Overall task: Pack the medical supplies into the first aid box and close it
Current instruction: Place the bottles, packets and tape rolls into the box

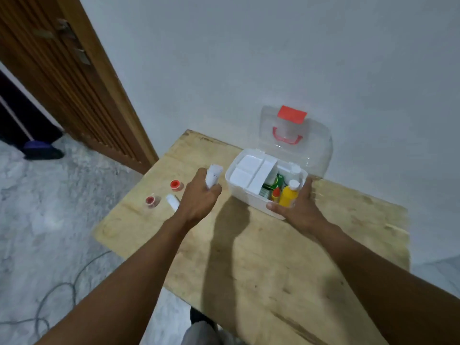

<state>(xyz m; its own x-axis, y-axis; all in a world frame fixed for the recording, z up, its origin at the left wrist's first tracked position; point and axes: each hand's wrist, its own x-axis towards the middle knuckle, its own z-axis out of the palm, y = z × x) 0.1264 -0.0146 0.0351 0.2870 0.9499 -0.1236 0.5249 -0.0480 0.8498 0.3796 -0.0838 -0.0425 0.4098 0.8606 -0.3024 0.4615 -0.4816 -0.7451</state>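
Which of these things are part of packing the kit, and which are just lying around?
Part of the job: first aid box, held by the right hand; white tube in the left hand; two red-capped pots and a white item on the table; yellow bottle inside.
Just lying about: floor cable, dark shoe, wooden door.

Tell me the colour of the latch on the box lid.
Red-orange; the latch shows best in the head view, atop the clear lid.

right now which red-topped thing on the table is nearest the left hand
The rear red one, beside the left hand; the front red one sits farther left.
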